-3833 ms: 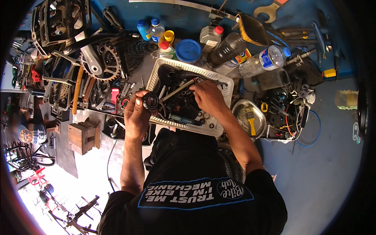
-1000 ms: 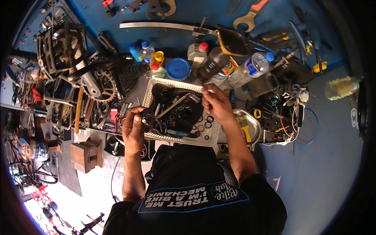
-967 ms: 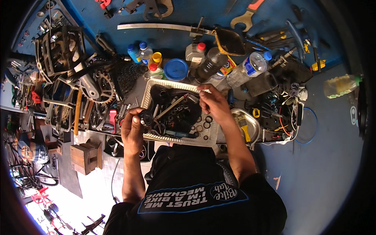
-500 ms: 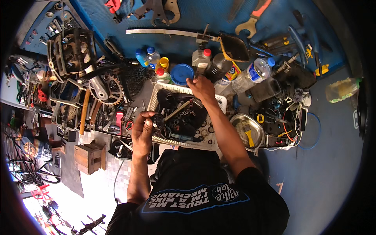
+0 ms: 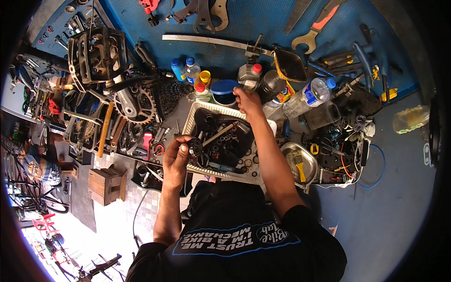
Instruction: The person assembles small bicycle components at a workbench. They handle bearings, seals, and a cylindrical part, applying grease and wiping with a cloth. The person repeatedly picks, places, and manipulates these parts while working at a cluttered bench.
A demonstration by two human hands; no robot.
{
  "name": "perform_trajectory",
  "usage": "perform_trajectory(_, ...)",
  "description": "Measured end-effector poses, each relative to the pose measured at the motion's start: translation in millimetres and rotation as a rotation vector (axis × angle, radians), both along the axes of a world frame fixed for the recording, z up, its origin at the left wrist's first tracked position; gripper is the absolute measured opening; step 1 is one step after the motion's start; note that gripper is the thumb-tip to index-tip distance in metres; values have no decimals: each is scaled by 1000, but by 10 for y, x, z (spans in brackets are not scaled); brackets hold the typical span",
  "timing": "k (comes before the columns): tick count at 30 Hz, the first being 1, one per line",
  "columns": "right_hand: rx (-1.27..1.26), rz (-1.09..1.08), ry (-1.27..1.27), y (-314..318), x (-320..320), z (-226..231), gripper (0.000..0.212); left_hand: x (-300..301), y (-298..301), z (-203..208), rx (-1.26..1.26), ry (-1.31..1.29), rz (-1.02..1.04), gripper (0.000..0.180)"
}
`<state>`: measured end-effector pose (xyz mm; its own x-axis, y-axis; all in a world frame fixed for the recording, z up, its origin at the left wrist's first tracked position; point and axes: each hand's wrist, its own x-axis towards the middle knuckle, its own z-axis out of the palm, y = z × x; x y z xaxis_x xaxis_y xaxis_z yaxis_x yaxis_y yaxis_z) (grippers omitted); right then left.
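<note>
My left hand (image 5: 175, 162) is closed on a round black part (image 5: 195, 146), ring-like at its face, beside the left edge of the cream plastic basket (image 5: 189, 123). Its exact kind is hard to make out. Beyond the basket, my right hand (image 5: 247, 101) pinches the right edge of a blue lid (image 5: 224, 86). That lid sits tilted over a round tub (image 5: 225, 99), whose dark side shows underneath. Inside the basket lie a dark liner, several small rings, a rod (image 5: 219, 133) and other small metal parts.
Bottles, including a red-capped one (image 5: 203, 92) and a big clear one (image 5: 310, 95), crowd around the tub. A metal pan (image 5: 306, 175) with a yellow brush (image 5: 299, 165) stands right of the basket. Pedals, a crankset (image 5: 132, 105) and tools heap up at left.
The blue lid has tipped, its near edge lifting so the tub's side shows. My right hand has moved slightly right with the view. My left hand still holds the black part.
</note>
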<state>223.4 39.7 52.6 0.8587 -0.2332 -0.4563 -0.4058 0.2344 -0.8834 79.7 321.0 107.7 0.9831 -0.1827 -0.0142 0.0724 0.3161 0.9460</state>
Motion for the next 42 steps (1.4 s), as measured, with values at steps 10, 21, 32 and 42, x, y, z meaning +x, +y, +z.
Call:
perform_trajectory(10,-1111,564,-201,-35,-126,87,53,-15,59,-56,-76,13,-13,32)
perform_trajectory(21,-1126,868,-70,-124,81,-2,60,-41,43,-33,-53,14,-3,31)
perform_trajectory(32,-971,891,-81,-170,156,-21,58,-54,12,-40,-107,21,-28,31)
perform_trajectory(42,-744,791,-235,-178,-6,61,49,-50,-5,25,-112,-32,-52,33)
